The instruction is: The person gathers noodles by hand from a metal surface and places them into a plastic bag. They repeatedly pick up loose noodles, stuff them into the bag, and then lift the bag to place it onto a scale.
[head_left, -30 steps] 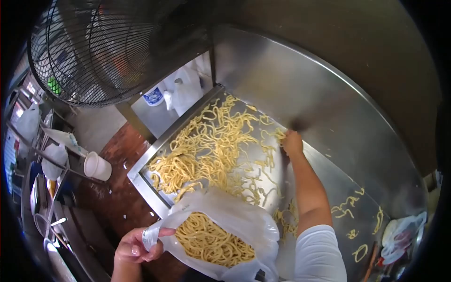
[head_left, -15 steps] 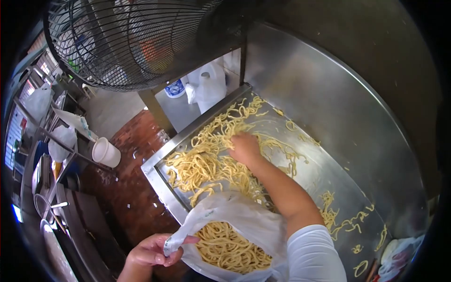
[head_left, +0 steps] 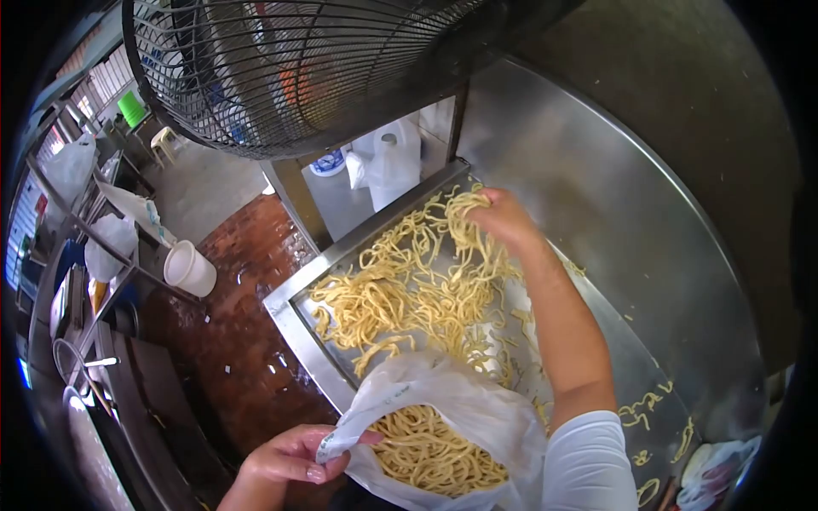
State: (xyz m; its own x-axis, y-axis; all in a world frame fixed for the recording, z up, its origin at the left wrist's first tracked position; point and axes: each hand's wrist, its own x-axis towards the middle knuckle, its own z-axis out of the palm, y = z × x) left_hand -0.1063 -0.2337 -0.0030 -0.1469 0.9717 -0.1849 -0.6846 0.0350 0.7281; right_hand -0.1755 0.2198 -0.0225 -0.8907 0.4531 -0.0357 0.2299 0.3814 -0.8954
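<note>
At the lower middle, my left hand (head_left: 298, 453) pinches the rim of a white plastic bag (head_left: 503, 413). Thick yellow noodles (head_left: 434, 451) lie inside its open mouth. Farther up, my right hand (head_left: 504, 217) is closed on a bunch of noodles (head_left: 467, 223), whose strands hang down toward the metal tray. More loose noodles (head_left: 366, 302) spread over the tray (head_left: 290, 295), thickest at its left corner. My right forearm passes beside the bag and covers part of the tray.
A large caged fan (head_left: 290, 77) hangs across the top. Behind the tray stands a high metal wall (head_left: 613, 196). A white bucket (head_left: 190, 269) is on the wet red floor at left, beside cluttered racks. Another plastic bag (head_left: 720, 464) lies at lower right.
My right hand has moved up and to the right, lifting noodles from the tray. The view has shifted slightly; my left hand still holds the bag's rim.
</note>
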